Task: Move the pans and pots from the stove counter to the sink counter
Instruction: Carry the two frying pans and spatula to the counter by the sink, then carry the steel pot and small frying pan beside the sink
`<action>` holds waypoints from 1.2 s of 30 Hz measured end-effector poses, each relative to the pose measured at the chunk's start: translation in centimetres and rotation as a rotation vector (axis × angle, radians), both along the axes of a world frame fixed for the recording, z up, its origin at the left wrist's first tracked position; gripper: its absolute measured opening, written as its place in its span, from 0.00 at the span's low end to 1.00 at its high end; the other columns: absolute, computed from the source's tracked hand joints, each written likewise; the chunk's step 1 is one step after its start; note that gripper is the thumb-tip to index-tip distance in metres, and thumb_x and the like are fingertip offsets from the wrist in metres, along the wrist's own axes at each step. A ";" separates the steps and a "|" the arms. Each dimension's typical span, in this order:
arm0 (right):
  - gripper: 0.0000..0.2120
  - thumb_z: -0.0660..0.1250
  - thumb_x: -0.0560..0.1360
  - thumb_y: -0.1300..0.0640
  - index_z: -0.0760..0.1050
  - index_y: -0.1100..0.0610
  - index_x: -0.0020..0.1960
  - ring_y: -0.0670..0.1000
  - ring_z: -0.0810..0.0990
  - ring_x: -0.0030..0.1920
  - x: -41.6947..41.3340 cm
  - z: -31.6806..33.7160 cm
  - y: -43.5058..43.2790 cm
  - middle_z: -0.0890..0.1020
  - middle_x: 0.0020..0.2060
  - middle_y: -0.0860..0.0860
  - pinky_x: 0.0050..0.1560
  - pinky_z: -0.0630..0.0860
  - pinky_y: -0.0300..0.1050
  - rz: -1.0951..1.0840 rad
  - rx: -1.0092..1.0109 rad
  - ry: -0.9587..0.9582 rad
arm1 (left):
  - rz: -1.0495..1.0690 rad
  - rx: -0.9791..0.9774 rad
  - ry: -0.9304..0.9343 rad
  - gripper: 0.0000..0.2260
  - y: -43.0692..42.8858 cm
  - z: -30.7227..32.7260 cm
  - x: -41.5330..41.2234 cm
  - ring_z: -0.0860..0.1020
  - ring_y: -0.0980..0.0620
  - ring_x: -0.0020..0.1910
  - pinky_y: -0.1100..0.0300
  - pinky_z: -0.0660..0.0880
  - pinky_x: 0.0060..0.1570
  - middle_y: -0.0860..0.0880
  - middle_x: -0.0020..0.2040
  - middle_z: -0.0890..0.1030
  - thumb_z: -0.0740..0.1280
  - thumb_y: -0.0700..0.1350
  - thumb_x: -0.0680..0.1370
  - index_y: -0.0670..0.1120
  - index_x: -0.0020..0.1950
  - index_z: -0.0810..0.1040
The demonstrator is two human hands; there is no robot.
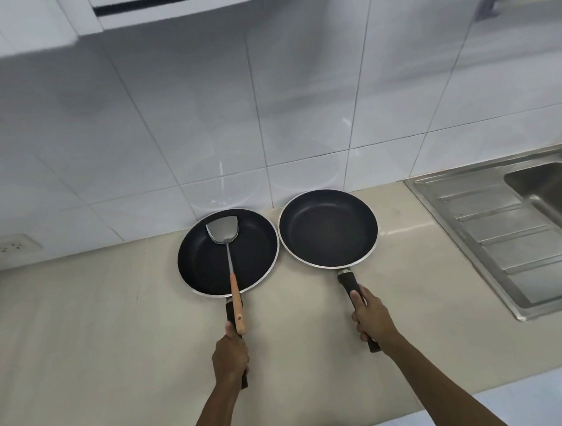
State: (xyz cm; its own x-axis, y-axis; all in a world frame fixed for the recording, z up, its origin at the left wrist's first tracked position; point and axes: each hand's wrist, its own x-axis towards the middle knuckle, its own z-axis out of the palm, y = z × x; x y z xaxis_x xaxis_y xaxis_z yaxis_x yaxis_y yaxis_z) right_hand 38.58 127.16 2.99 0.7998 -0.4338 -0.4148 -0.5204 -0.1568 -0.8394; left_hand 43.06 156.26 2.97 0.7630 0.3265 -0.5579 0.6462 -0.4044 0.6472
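Observation:
Two black non-stick frying pans with silver rims sit side by side on the beige counter (82,323), close to the tiled wall. The left pan (203,263) carries a metal spatula (224,239) with a wooden handle lying across it. My left hand (230,354) is closed around the left pan's black handle, with the spatula's wooden end just above my fingers. My right hand (373,316) grips the black handle of the right pan (328,229), which holds nothing. Both pans look level, and I cannot tell whether they rest on the counter or hover just above it.
A stainless steel sink (554,189) with a ribbed drainboard (518,247) is set into the counter at the right. A wall socket (10,244) sits at the left on the white tiles. A range hood (175,5) hangs overhead.

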 end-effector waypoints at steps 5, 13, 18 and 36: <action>0.12 0.56 0.84 0.48 0.72 0.51 0.64 0.49 0.68 0.23 0.1 0.1 0.0 0.74 0.31 0.55 0.23 0.69 0.40 0.001 -0.035 0.024 | -0.068 0.051 -0.006 0.31 0.3 -0.7 0.2 0.77 0.44 0.26 0.49 0.78 0.34 0.41 0.30 0.80 0.49 0.59 0.85 0.38 0.41 0.78; 0.14 0.55 0.84 0.46 0.71 0.50 0.65 0.48 0.70 0.23 0.3 0.4 -0.3 0.75 0.31 0.54 0.23 0.71 0.40 0.041 -0.057 0.048 | -0.174 0.108 -0.004 0.26 0.6 -1.2 0.7 0.79 0.42 0.30 0.46 0.81 0.36 0.36 0.38 0.83 0.49 0.54 0.85 0.36 0.57 0.79; 0.13 0.55 0.84 0.46 0.70 0.51 0.63 0.48 0.73 0.24 0.0 0.5 -0.4 0.77 0.32 0.55 0.23 0.72 0.40 0.050 -0.031 0.053 | -0.117 0.039 -0.034 0.31 0.5 -0.3 0.1 0.78 0.42 0.30 0.49 0.77 0.36 0.40 0.32 0.81 0.48 0.60 0.84 0.40 0.37 0.77; 0.18 0.57 0.82 0.47 0.76 0.54 0.66 0.58 0.83 0.52 -20.7 0.0 -12.4 0.85 0.54 0.54 0.48 0.79 0.51 0.736 -0.761 -0.123 | -0.684 0.593 -0.311 0.15 -19.4 1.1 -23.9 0.83 0.43 0.44 0.51 0.79 0.43 0.47 0.43 0.85 0.65 0.58 0.80 0.48 0.48 0.79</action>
State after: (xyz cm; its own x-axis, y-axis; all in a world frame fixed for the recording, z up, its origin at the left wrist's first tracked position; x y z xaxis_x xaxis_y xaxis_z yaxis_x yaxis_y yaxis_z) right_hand 17.92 114.74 2.99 0.9886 0.0626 -0.1367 -0.0021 -0.9035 -0.4287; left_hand 19.13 136.81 4.08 0.9793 -0.0808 -0.1857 -0.0178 -0.9477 0.3185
